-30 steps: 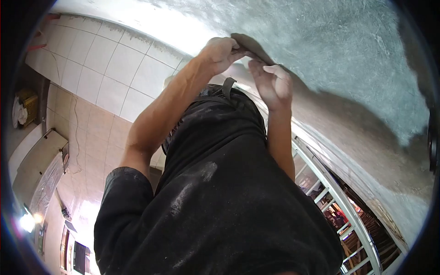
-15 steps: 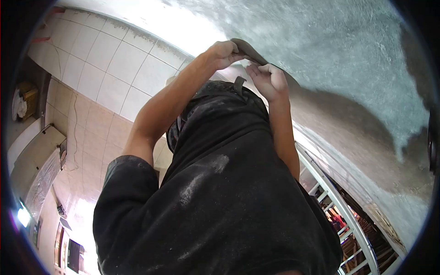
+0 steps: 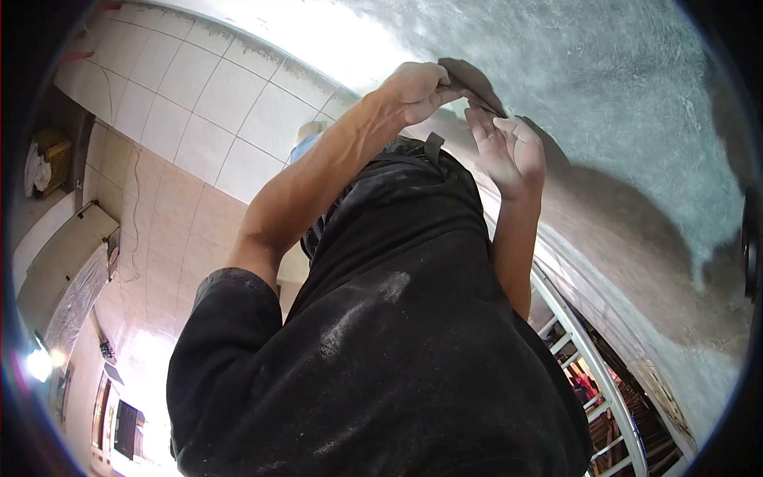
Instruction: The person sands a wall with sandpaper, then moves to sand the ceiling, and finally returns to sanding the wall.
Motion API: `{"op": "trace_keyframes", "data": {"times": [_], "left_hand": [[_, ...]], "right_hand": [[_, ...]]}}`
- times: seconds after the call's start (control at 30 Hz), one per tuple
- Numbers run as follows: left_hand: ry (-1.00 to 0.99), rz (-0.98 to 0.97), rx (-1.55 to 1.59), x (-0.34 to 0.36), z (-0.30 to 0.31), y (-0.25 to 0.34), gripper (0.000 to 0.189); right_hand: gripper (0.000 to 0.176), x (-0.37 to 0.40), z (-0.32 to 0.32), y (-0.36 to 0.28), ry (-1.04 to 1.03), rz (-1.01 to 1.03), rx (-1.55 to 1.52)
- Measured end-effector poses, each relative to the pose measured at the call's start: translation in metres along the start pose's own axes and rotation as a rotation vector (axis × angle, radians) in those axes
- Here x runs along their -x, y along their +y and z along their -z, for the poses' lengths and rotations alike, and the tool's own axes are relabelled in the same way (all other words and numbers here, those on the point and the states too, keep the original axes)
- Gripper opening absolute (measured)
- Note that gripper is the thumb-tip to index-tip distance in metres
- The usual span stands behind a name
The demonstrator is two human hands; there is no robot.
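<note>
My left hand (image 3: 419, 91) is closed, with its thumb and fingers pinching a thin brown-grey sheet (image 3: 470, 82) beside the wall. The sheet looks bent, and its exact material is hard to make out. Facing it, my right hand (image 3: 511, 155) has its palm partly turned to view, with thumb and fingertips at the sheet's lower end. Both hands are raised in front of my waist, close together. A black shirt (image 3: 381, 350) with pale dusty smears covers my torso.
A grey, patchy plastered wall (image 3: 620, 87) rises close on the right, with shadows on it. White floor tiles (image 3: 207, 103) lie on the left. A white metal ladder-like frame (image 3: 592, 366) stands at lower right. A yellow basket (image 3: 54, 167) sits at far left.
Both hands have shifted to the right in view with the sheet. The right hand's fingers have opened out somewhat, and the sheet's broad face shows more.
</note>
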State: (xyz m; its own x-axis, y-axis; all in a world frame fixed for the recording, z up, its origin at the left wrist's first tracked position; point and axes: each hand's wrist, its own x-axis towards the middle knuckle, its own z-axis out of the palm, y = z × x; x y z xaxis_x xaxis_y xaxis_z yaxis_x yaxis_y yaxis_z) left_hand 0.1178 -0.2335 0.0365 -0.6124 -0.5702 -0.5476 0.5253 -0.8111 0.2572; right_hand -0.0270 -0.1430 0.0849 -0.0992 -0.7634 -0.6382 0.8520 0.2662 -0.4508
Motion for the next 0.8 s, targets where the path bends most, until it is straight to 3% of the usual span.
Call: {"op": "trace_keyframes", "data": {"times": [0.13, 0.2, 0.3, 0.4, 0.47, 0.53, 0.63, 0.7, 0.8], "left_hand": [[0.041, 0.025, -0.146, -0.037, 0.028, -0.009, 0.026], [0.025, 0.022, -0.078, -0.033, 0.029, -0.006, 0.026], [0.004, -0.003, 0.031, -0.011, 0.011, -0.004, 0.027], [0.036, 0.028, -0.076, -0.026, 0.017, -0.002, 0.027], [0.080, 0.050, -0.109, -0.030, 0.022, -0.008, 0.027], [0.118, 0.076, -0.074, -0.049, 0.037, -0.011, 0.027], [0.039, -0.003, 0.022, -0.026, 0.029, -0.012, 0.024], [0.016, -0.032, -0.043, 0.002, 0.002, 0.005, 0.027], [0.041, 0.001, -0.125, -0.025, 0.020, -0.002, 0.027]], "right_hand": [[0.020, -0.043, 0.042, 0.014, 0.119, -0.070, 0.072], [0.034, -0.050, 0.059, 0.020, 0.014, 0.076, 0.441], [0.032, -0.002, 0.000, 0.010, 0.013, 0.070, 0.034], [0.032, -0.017, 0.019, 0.006, -0.049, 0.020, 0.032], [0.034, -0.053, 0.067, 0.022, 0.059, 0.061, 0.421], [0.035, -0.050, 0.041, 0.027, 0.327, -0.017, 0.006], [0.036, -0.011, 0.009, 0.019, 0.004, 0.057, 0.008], [0.037, 0.003, -0.009, 0.018, 0.009, 0.105, 0.007], [0.035, -0.038, 0.037, 0.025, 0.131, 0.027, -0.043]]}}
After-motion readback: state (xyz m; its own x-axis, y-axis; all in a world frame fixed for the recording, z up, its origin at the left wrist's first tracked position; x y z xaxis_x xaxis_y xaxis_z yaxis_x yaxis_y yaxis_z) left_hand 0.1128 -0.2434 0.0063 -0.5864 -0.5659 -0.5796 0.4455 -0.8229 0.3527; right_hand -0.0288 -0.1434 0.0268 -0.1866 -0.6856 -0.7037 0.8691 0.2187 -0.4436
